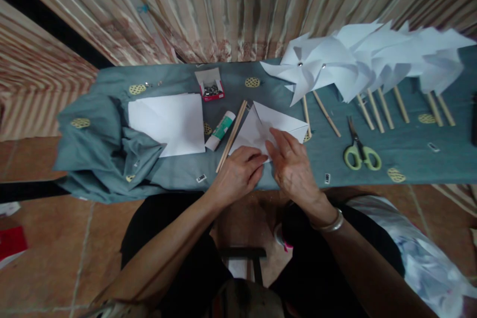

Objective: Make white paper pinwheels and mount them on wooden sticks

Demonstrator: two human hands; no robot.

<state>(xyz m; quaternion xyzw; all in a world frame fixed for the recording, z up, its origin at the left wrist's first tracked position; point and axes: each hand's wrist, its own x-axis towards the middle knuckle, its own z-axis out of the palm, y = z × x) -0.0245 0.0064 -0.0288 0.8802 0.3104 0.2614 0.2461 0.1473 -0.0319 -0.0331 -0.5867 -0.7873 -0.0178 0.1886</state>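
A square sheet of white paper (249, 131) with diagonal lines lies turned on the table in front of me. My left hand (244, 169) pinches its near corner, thumb and fingers pressed together. Curled over the right part of the same sheet, my right hand (292, 164) grips the paper near that corner, its fingertips on the surface. The hands cover the sheet's near edges. Just left of it lie thin wooden sticks (231, 135) and a green-and-white glue stick (220, 130).
A stack of white paper (171, 121) lies left, with an open box of metal pins (211, 90) behind. Several white paper pinwheels (346, 57) on sticks fill the back right. Green-handled scissors (360, 151) lie right. The tablecloth (406, 144) is bunched at the left end.
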